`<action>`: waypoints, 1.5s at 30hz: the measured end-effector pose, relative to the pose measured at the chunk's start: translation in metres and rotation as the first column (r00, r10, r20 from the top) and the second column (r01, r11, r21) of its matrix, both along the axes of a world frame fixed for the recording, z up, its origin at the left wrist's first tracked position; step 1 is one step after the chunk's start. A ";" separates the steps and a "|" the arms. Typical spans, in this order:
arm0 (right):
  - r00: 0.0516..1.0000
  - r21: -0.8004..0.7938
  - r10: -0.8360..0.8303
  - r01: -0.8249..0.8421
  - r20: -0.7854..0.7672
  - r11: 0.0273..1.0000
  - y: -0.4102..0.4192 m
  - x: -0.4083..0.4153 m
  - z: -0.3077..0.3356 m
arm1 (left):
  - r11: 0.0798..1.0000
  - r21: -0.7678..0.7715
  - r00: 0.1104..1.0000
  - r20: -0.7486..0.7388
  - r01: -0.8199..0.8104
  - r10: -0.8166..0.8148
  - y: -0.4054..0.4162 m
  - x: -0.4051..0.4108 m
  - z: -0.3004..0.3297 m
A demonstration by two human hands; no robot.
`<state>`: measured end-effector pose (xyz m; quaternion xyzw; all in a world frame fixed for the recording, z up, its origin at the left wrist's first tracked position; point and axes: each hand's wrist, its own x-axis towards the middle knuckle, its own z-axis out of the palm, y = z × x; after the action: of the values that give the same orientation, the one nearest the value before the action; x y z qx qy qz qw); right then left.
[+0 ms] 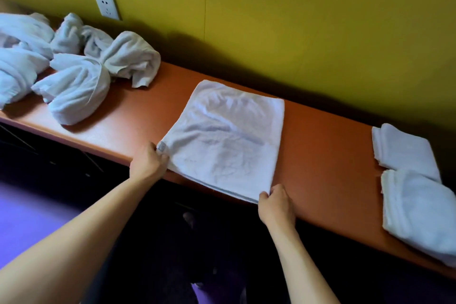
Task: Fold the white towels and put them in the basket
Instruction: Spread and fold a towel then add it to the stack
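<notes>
A white towel lies folded flat in the middle of the orange table, its near edge at the table's front edge. My left hand pinches its near left corner, by a small label. My right hand pinches its near right corner. Two folded white towels sit at the right: one farther back, one nearer. A heap of crumpled white towels covers the table's left end. No basket is in view.
A yellow-green wall runs right behind the table, with a white socket above the heap. Below the table's front edge it is dark, with purple floor at the left.
</notes>
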<state>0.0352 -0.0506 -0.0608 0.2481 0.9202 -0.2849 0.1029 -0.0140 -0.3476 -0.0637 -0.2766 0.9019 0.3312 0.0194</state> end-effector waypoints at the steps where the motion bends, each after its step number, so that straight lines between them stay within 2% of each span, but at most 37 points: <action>1: 0.999 -0.037 -0.018 0.017 -0.047 0.999 0.004 0.003 0.003 | 1.000 0.007 0.999 -0.040 0.007 -0.006 0.001 0.007 0.003; 5: 0.979 -0.137 -0.066 0.040 -0.192 0.990 0.023 0.017 0.016 | 0.972 0.235 0.989 -0.142 -0.003 0.037 0.008 0.037 0.016; 7: 0.959 -0.198 -0.094 0.041 -0.268 0.979 0.031 0.025 0.022 | 0.936 0.349 0.981 -0.192 0.045 0.024 0.010 0.055 0.023; 10: 0.920 -0.281 -0.089 -0.024 -0.381 0.959 0.043 0.039 0.027 | 0.898 0.427 0.966 -0.257 0.105 0.009 0.013 0.080 0.032; 12: 0.906 -0.332 -0.104 -0.042 -0.410 0.942 0.051 0.048 0.028 | 0.859 0.501 0.962 -0.270 0.103 0.042 0.017 0.094 0.035; 14: 0.903 -0.451 -0.181 -0.016 -0.390 0.892 0.058 0.057 0.028 | 0.818 0.569 0.966 -0.250 0.085 0.073 0.018 0.108 0.038; 18: 0.915 -0.686 -0.275 -0.004 -0.297 0.728 0.071 0.073 0.031 | 0.815 0.550 0.972 -0.227 0.184 -0.066 0.015 0.129 0.046; 21: 0.934 -0.769 -0.215 -0.089 -0.285 0.633 0.078 0.078 0.034 | 0.907 0.322 0.942 -0.283 0.270 -0.180 0.017 0.133 0.049; 24: 0.917 -0.702 -0.199 -0.112 -0.345 0.703 0.080 0.074 0.033 | 0.947 0.233 0.934 -0.329 0.223 -0.139 0.016 0.127 0.049; 28: 0.835 -0.455 -0.136 -0.148 -0.533 0.878 0.085 0.055 0.030 | 0.964 0.147 0.897 -0.419 0.223 -0.143 0.008 0.113 0.043; 29: 0.815 -0.416 -0.117 -0.161 -0.567 0.895 0.086 0.049 0.031 | 0.963 0.126 0.884 -0.439 0.236 -0.159 0.006 0.107 0.042; 33: 0.787 -0.437 -0.109 -0.216 -0.608 0.873 0.082 0.006 0.027 | 0.938 0.254 0.882 -0.461 0.235 -0.096 0.006 0.072 0.037; 40: 0.753 -0.431 -0.195 -0.128 -0.628 0.893 0.073 -0.087 0.015 | 0.948 0.280 0.880 -0.475 0.153 -0.002 0.018 -0.011 0.033; 45: 0.702 -0.402 -0.207 -0.123 -0.682 0.907 0.068 -0.155 0.021 | 0.983 0.150 0.874 -0.486 0.107 -0.020 0.018 -0.074 0.038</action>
<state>-0.1197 0.0171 -0.0397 0.1122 0.7984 -0.5507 -0.2160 -0.0877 -0.3300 -0.0258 -0.1529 0.8547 0.4656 -0.1712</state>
